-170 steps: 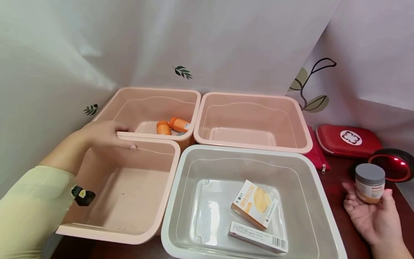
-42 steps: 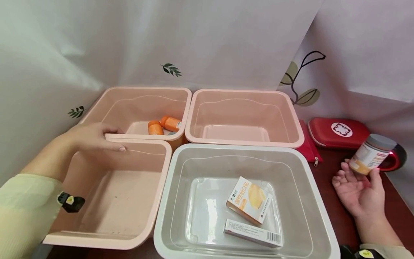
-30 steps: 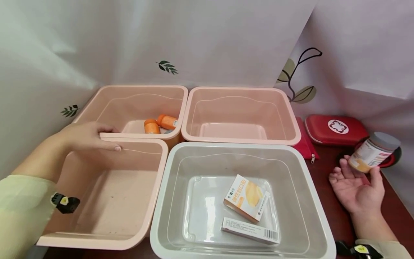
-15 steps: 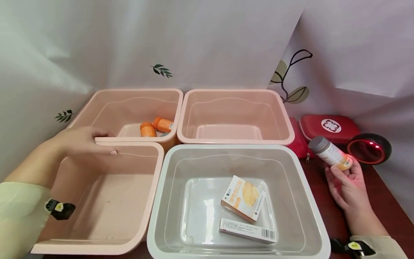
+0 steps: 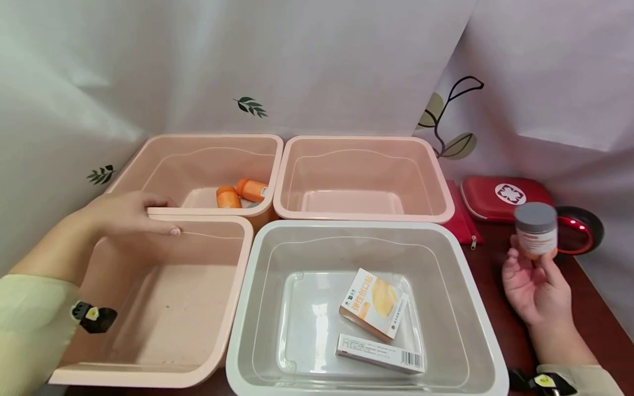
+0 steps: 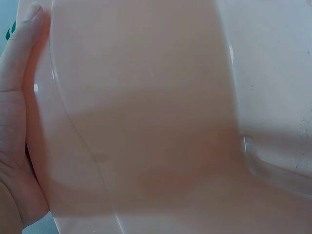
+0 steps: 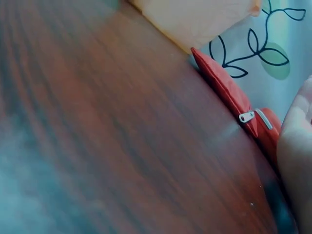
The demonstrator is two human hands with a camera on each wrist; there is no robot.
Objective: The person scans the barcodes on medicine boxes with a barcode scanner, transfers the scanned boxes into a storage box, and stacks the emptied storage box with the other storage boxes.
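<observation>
In the head view my right hand (image 5: 537, 291) holds a small jar (image 5: 537, 231) upright between thumb and fingers, above the table's right side. The jar has a grey lid, a white label and an orange base. My left hand (image 5: 124, 214) grips the adjoining rims of the front-left pink bin (image 5: 168, 308) and the back-left pink bin (image 5: 218, 140), thumb on the near side. Its thumb (image 6: 19, 53) runs along the pink wall in the left wrist view. Two orange bottles (image 5: 251, 190) lie in the back-left bin. The right wrist view catches only part of the right hand (image 7: 297, 151).
A grey bin (image 5: 262, 297) at front centre holds a bandage box (image 5: 373, 302) and a slim white carton (image 5: 380, 353). Behind it stands another pink bin (image 5: 364, 165). A red case (image 5: 485, 192), a red zip pouch (image 5: 460, 231) and a black ring-shaped object (image 5: 591, 231) glowing red are at right.
My right hand has turned the jar: it leaned over to the right, then lay tipped with its lid to the left, and now stands upright. My left hand keeps its grip on the rims.
</observation>
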